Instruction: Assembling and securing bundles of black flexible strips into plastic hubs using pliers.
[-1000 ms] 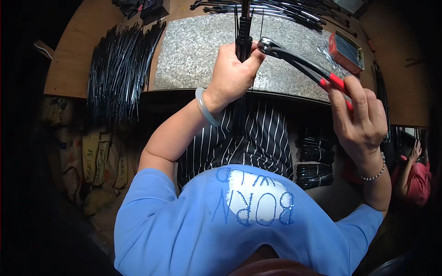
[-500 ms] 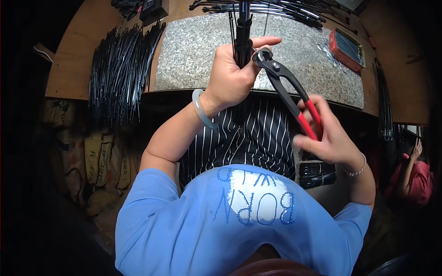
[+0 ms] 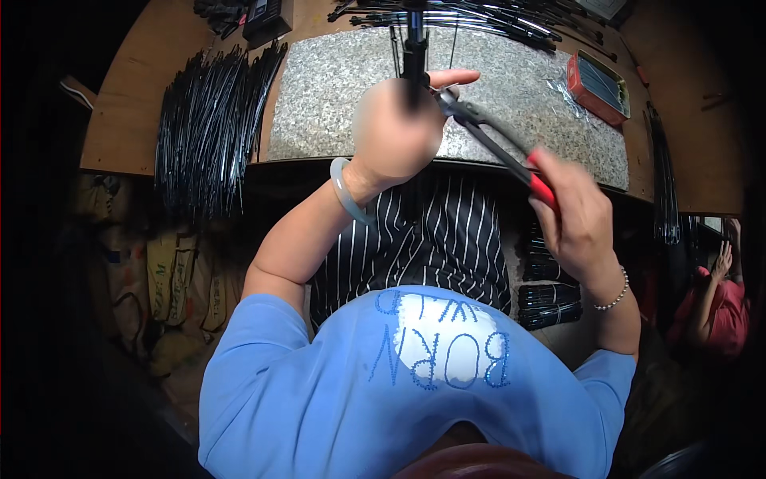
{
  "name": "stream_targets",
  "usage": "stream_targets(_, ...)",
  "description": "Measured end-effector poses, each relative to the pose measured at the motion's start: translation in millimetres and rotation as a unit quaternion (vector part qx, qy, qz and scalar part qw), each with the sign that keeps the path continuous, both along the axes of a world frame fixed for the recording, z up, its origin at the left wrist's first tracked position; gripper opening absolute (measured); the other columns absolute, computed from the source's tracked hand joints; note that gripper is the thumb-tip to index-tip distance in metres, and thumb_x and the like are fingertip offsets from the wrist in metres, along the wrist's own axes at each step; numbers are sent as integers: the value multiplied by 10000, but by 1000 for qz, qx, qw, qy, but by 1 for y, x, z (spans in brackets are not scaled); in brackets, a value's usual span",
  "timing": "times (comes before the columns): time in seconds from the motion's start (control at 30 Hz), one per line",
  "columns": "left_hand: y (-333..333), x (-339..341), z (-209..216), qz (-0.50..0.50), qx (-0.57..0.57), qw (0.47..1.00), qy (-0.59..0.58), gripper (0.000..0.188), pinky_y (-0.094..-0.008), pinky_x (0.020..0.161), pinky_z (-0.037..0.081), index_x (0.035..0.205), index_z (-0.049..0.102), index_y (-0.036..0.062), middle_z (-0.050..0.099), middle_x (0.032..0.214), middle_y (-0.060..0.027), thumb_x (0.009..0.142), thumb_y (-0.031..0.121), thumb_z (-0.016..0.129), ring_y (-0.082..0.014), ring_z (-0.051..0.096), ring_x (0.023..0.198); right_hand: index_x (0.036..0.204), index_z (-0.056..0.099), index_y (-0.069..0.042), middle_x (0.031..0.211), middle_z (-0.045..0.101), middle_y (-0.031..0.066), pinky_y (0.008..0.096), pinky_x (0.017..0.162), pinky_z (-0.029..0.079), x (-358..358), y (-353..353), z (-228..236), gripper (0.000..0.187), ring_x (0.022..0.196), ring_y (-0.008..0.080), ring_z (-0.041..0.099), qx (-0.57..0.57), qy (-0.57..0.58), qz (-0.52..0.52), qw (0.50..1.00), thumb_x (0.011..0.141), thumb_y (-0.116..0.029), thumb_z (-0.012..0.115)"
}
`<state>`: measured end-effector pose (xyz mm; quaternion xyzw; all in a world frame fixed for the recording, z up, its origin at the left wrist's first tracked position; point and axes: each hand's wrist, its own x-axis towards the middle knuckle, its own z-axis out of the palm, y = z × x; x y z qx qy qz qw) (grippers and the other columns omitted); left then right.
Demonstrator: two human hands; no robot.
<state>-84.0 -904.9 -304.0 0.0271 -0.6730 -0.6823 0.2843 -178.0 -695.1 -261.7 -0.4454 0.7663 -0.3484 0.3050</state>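
Note:
My left hand (image 3: 397, 136) is wrapped round a black umbrella frame (image 3: 414, 60), a shaft with thin ribs standing out at its sides. Its index finger stretches to the right, and the rest of the hand looks smeared. End-cutting nippers (image 3: 495, 145) with black arms and red grips are held in my right hand (image 3: 581, 215), closed round the handles. Their jaws meet the frame's side just by my left fingers, where a thin bit of wire shows. What exactly the jaws bite on is too small to tell.
Under the work lies a speckled stone slab (image 3: 319, 96) on a wooden table (image 3: 120, 128). Left of it hangs a thick bundle of black ribs (image 3: 211, 128); more rods (image 3: 471, 24) lie behind. A red tin (image 3: 597, 88) of thin wires stands right. Another person (image 3: 714, 311) is far right.
My right hand has moved slightly right and up, and the nippers' handles have drawn together and swung flatter. The umbrella frame has shifted a little left; my left hand keeps its grip.

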Motion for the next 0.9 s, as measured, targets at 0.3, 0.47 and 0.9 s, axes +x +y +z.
stream_targets(0.3, 4, 4, 7, -1, 42, 999, -30, 248, -157, 405, 280, 1055, 664, 37, 527, 557, 34, 844, -5, 541, -17, 366, 459, 1275, 430, 18, 1049, 555, 154, 299, 719, 459, 6, 1, -22, 486, 810, 212, 562, -77, 151, 19, 985, 803, -24, 540)
stream_targets(0.47, 4, 6, 6, -3, 37, 998, -44, 258, -159, 406, 265, 1045, 669, 39, 504, 544, 41, 837, -20, 529, -17, 352, 459, 1341, 380, 8, 1069, 552, 148, 290, 714, 458, -4, 0, -28, 474, 820, 196, 547, -155, 96, 93, 979, 882, -67, 471)
stream_targets(0.9, -1, 3, 4, 4, -91, 995, -30, 292, -178, 396, 244, 1006, 687, 46, 482, 526, 35, 798, -66, 515, -26, 324, 439, 1138, 514, 4, 969, 548, 114, 254, 603, 415, -14, 1, -8, 267, 741, 132, 495, 111, -9, 52, 992, 944, -170, 456)
